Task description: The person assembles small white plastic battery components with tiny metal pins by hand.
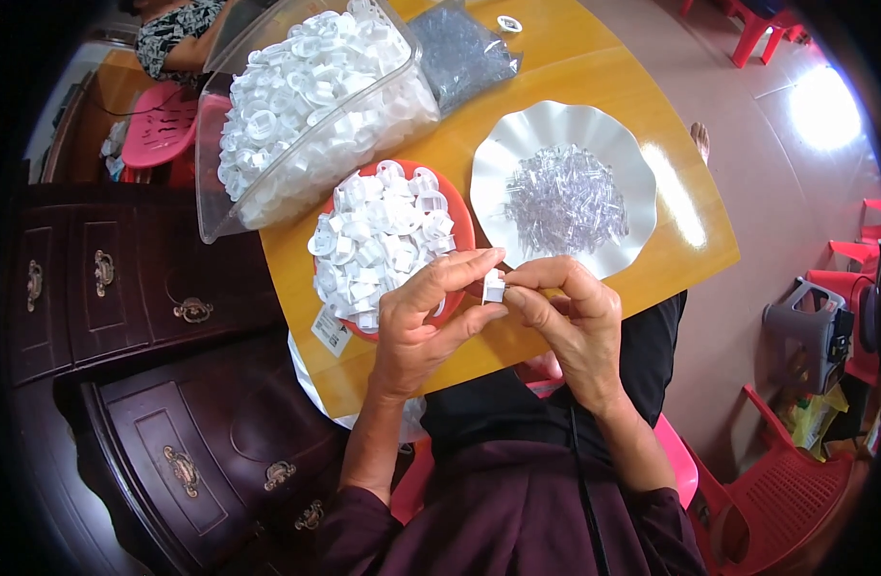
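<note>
My left hand (429, 317) pinches a small white plastic piece (494, 286) between thumb and fingers, above the table's near edge. My right hand (575, 317) meets it from the right, thumb and forefinger closed at the side of the piece. Whatever those right fingertips hold is too small to make out. Just beyond the left hand, a red bowl (465, 223) is heaped with similar white plastic pieces (378, 240). Past the right hand lies a white scalloped dish (636, 182) with a pile of thin clear plastic sticks (567, 202).
A large clear bin (208, 182) of white parts stands at the far left of the yellow table (685, 245). Beside it lies a bag of clear parts (462, 56). Dark drawers (162, 432) flank the left; red chairs (786, 490) stand right. Another person's arm (186, 53) shows top left.
</note>
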A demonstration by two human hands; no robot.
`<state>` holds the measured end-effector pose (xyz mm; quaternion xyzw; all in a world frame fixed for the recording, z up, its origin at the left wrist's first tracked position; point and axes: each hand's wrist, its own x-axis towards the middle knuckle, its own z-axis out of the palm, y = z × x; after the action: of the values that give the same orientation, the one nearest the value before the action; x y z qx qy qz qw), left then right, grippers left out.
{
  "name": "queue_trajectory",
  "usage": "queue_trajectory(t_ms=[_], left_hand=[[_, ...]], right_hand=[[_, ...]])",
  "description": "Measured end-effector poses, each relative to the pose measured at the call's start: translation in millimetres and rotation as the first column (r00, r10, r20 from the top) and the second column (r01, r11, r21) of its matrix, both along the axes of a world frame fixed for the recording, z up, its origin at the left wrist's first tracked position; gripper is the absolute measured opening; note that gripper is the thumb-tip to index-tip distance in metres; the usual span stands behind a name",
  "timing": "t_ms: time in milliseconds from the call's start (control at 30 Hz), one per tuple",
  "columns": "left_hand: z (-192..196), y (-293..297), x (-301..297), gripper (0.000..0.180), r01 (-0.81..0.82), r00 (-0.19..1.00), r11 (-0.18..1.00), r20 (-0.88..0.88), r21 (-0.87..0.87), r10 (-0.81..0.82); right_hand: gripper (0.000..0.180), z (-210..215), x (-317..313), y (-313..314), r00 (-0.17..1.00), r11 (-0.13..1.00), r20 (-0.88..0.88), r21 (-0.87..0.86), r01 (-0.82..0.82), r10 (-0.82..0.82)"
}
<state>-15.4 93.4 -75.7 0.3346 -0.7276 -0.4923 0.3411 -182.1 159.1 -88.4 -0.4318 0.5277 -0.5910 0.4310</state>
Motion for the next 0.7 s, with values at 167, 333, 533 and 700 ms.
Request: queue_trajectory(t_ms=[167,333,533,700], left_hand=[[4,3,0,0.049,0.027,0.994,0.989,-0.110,0.146,-0.011],[5,-1,3,0.046,0.052,0.996,0.989,-0.077,0.138,-0.042],[1,-1,3,0.039,0.099,0.984,0.988,-0.162,0.117,-0.079],[-2,-3,2,0.038,0.111,0.983,0.986,-0.161,0.122,-0.090]], right_hand=[[0.011,-3,-5,2,0.917,0.987,0.398,0.146,-0.065,0.001],[0.008,-5,-10,1,0.891,0.985,0.453,0.133,-0.111,0.039],[0.007,-1,-9,2,0.894,0.980,0.443,0.134,-0.145,0.072],[0.006,-3,-8,2,0.918,0.989,0.390,0.095,-0.115,0.069]])
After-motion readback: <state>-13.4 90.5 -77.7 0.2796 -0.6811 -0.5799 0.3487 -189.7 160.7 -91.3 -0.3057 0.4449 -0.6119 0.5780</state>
